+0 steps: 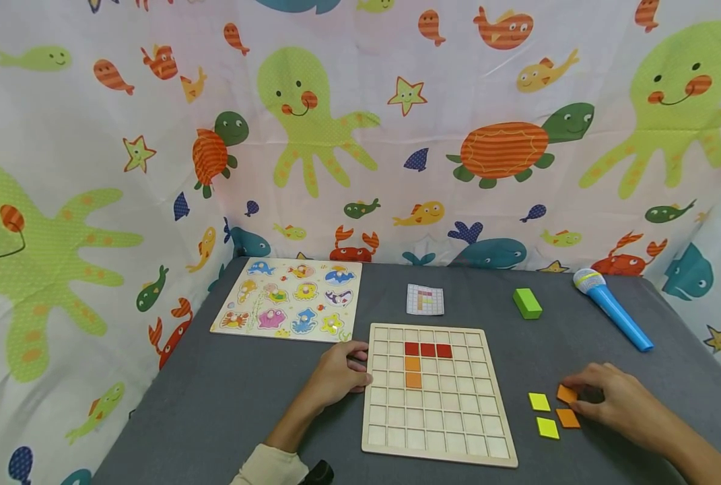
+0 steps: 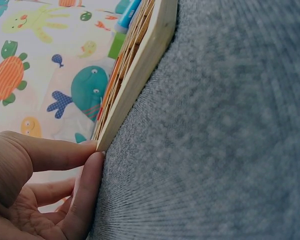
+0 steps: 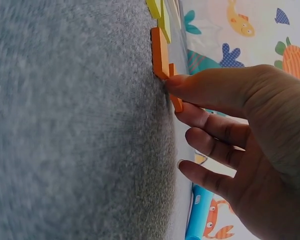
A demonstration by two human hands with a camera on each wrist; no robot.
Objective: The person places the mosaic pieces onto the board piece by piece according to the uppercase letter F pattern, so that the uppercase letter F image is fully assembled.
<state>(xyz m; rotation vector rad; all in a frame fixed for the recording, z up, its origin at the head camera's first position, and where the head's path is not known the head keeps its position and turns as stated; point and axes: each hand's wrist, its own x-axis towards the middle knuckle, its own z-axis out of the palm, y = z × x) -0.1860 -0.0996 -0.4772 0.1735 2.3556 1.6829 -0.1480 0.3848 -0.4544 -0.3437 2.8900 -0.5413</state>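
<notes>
A pale wooden board (image 1: 415, 439) lies flat on the dark grey table (image 1: 257, 411), ruled into small square pockets by thin raised strips. Three red tiles (image 1: 428, 350) sit side by side in its second row from the far edge, and two orange tiles (image 1: 413, 372) fill the pockets below the leftmost red one. The left hand (image 1: 339, 374) comes in from the near left, below a cream sleeve (image 1: 273, 465), and holds the board's left edge with thumb and fingertip, the other fingers bent.

To the right of the board lie two flat yellow tiles (image 1: 547, 428) and a loose orange tile (image 1: 568, 418). Just beyond that one, the right hand (image 1: 614, 399) pinches a square orange piece (image 1: 566, 393) between thumb and forefinger, the remaining fingers bent and apart; whether the piece is off the table I cannot tell.

Farther back are a sea-animal puzzle (image 1: 287, 296), a small printed card (image 1: 425, 300), a green block (image 1: 527, 304) and a blue toy microphone (image 1: 617, 313). Behind everything hangs a white curtain (image 1: 360, 60) with sea creatures.
</notes>
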